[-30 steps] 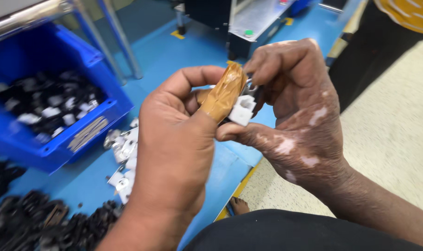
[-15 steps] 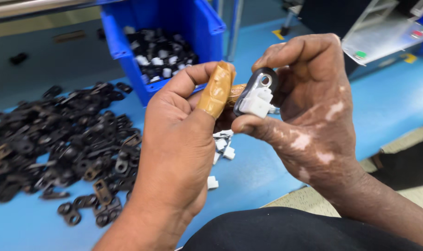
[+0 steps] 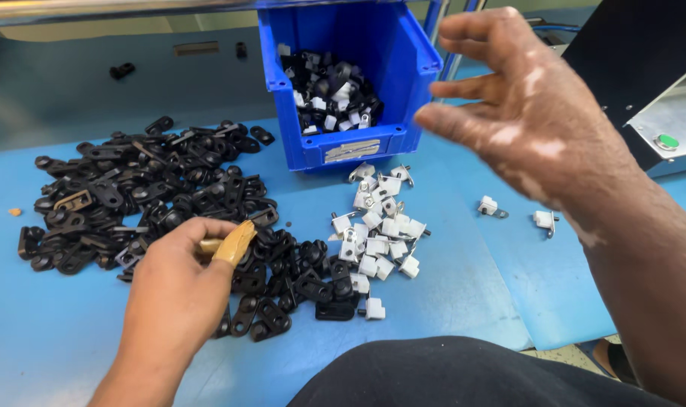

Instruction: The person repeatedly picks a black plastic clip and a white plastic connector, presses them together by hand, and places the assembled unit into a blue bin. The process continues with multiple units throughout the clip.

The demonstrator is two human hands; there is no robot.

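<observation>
The left hand point(image 3: 178, 290), thumb in a tan rubber cot, rests fingers-down on the heap of black plastic clips point(image 3: 162, 203), small white plastic clips point(image 3: 377, 234) just right of it, while beyond them the right hand point(image 3: 524, 113) hovers spread and empty beside the blue plastic bin point(image 3: 343, 147) of assembled parts.

blue bin point(image 3: 403, 143), black parts point(image 3: 154, 188), white clips point(image 3: 377, 234), blue table point(image 3: 463, 286)

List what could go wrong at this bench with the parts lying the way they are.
1. The pile of black plastic parts runs into the cluster of white clips near the front, so the two kinds could get mixed.
2. Two stray white clips lie under the right hand, which is open in mid-air; a sweep might knock them away.
3. The left hand rests on the black pile and could push pieces off the front edge.
</observation>
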